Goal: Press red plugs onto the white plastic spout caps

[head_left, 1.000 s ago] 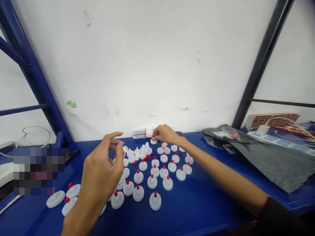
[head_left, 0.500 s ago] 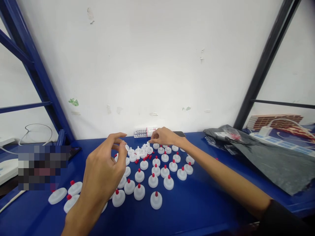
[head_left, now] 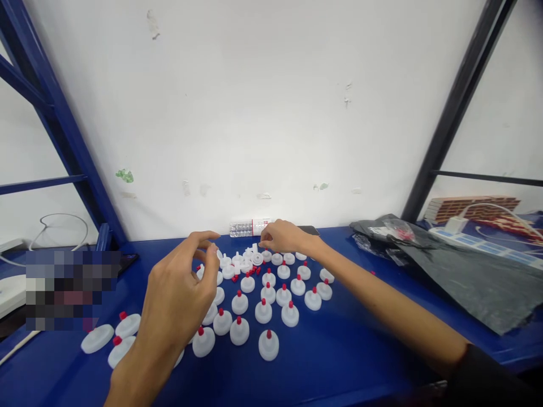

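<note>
Several white round caps with red tips (head_left: 268, 346) stand spread over the blue table (head_left: 339, 362). Toward the back lies a cluster of white pieces without red tips (head_left: 247, 263), with small loose red pieces (head_left: 253, 271) in front of it. Above the left part of the caps hovers my left hand (head_left: 182, 282), fingers curved and apart, holding nothing. My right hand (head_left: 282, 234) reaches to the back of the group; its fingertips are pinched at a red-tipped cap (head_left: 266, 255) beside the white cluster.
A clear bottle (head_left: 241, 229) lies against the wall, near a dark phone (head_left: 309, 230). On the right are a grey plastic bag (head_left: 462, 282) and a white power strip (head_left: 487, 246). Blue rack posts rise at the left, a dark post at the right.
My right hand's fingertips have shifted slightly right and down, from the white cluster to the red-tipped cap beside it. My left hand has barely moved.
</note>
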The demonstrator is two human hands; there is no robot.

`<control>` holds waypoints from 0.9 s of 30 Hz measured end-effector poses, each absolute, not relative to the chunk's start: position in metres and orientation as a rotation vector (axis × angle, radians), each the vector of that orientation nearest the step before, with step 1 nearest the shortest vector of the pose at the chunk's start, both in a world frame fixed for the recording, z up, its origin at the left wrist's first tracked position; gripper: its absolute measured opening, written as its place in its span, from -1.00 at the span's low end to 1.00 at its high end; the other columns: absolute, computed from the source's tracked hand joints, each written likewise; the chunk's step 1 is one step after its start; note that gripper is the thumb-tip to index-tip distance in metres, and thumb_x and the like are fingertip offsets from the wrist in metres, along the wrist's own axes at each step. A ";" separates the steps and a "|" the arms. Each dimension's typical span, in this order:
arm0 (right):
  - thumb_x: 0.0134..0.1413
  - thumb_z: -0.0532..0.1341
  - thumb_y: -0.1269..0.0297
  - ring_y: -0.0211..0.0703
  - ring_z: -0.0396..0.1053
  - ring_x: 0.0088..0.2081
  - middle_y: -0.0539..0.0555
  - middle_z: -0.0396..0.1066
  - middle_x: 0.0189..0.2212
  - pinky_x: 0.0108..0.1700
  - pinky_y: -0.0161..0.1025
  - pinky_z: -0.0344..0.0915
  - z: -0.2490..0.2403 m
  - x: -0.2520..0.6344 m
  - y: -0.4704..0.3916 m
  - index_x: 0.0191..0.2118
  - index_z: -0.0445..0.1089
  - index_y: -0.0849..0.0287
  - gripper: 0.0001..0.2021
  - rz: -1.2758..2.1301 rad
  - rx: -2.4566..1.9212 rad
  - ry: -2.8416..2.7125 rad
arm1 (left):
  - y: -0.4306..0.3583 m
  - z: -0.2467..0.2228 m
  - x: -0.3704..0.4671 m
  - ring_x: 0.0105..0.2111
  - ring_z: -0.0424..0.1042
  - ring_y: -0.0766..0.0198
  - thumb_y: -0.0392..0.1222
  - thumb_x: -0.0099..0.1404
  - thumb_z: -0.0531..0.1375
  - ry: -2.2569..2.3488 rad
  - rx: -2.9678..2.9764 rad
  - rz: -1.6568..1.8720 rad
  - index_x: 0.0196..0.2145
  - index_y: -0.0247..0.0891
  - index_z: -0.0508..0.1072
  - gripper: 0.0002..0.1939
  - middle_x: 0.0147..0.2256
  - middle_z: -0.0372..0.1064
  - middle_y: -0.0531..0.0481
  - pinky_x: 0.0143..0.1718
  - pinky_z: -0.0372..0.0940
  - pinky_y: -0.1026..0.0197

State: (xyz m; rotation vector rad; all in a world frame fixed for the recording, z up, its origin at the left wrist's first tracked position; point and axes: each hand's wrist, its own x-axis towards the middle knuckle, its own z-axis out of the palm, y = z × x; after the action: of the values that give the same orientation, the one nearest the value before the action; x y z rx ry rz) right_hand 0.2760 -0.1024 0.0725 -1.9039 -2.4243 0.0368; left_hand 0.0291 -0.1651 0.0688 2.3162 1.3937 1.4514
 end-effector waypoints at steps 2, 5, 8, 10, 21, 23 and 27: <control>0.36 0.23 0.14 -0.09 0.49 -0.09 0.14 0.48 -0.02 -0.05 -0.04 0.48 0.076 0.278 -0.104 0.03 0.45 0.20 -0.73 0.074 -1.904 -2.430 | -0.165 0.068 0.029 -0.39 0.53 0.26 -0.10 0.42 0.12 1.396 2.319 1.455 -0.06 0.02 0.46 -0.82 -0.31 0.52 0.17 -0.34 0.33 0.20; 0.35 0.24 0.15 -0.09 0.49 -0.09 0.14 0.48 -0.02 -0.05 -0.04 0.48 0.077 0.279 -0.104 0.03 0.44 0.20 -0.73 0.120 -1.898 -2.451 | -0.164 0.067 0.028 -0.40 0.52 0.27 -0.10 0.43 0.12 1.389 2.329 1.459 -0.07 0.02 0.46 -0.83 -0.32 0.51 0.17 -0.35 0.33 0.20; 0.35 0.25 0.16 -0.08 0.49 -0.08 0.14 0.47 -0.01 -0.05 -0.03 0.48 0.074 0.280 -0.102 0.05 0.44 0.20 -0.72 0.131 -1.911 -2.467 | -0.165 0.067 0.029 -0.44 0.50 0.28 -0.11 0.42 0.12 1.392 2.333 1.461 -0.08 0.00 0.47 -0.83 -0.33 0.51 0.16 -0.35 0.32 0.19; 0.35 0.24 0.16 -0.07 0.48 -0.07 0.15 0.46 0.01 -0.04 -0.03 0.48 0.072 0.282 -0.100 0.06 0.44 0.19 -0.72 0.100 -1.950 -2.449 | -0.165 0.067 0.030 -0.45 0.49 0.28 -0.11 0.43 0.12 1.400 2.329 1.458 -0.09 -0.01 0.47 -0.83 -0.34 0.51 0.15 -0.34 0.32 0.18; 0.36 0.23 0.11 -0.09 0.49 -0.09 0.14 0.49 -0.03 -0.03 -0.02 0.47 0.066 0.265 -0.105 0.01 0.45 0.20 -0.71 0.097 -1.862 -2.482 | -0.165 0.067 0.028 -0.37 0.54 0.22 -0.10 0.43 0.12 1.392 2.361 1.441 -0.09 0.00 0.47 -0.83 -0.34 0.52 0.14 -0.31 0.33 0.17; 0.34 0.25 0.12 -0.09 0.49 -0.10 0.13 0.49 -0.05 -0.03 -0.02 0.47 0.063 0.262 -0.104 0.00 0.46 0.21 -0.72 0.122 -1.843 -2.503 | -0.165 0.067 0.028 -0.39 0.54 0.22 -0.09 0.43 0.12 1.396 2.359 1.435 -0.10 -0.01 0.47 -0.84 -0.34 0.51 0.14 -0.32 0.32 0.17; 0.32 0.27 0.14 -0.11 0.50 -0.14 0.10 0.52 -0.13 -0.04 -0.03 0.45 0.069 0.265 -0.105 -0.08 0.48 0.23 -0.75 0.085 -1.847 -2.430 | -0.164 0.068 0.029 -0.34 0.56 0.21 -0.10 0.44 0.11 1.385 2.385 1.434 -0.10 -0.01 0.49 -0.83 -0.32 0.53 0.13 -0.29 0.34 0.17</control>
State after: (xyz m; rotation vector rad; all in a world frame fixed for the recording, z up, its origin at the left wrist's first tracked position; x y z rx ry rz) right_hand 0.2646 -0.1051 0.0693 -1.8472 -2.4303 0.0854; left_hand 0.0293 -0.1642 0.0677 2.3853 1.3847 1.4340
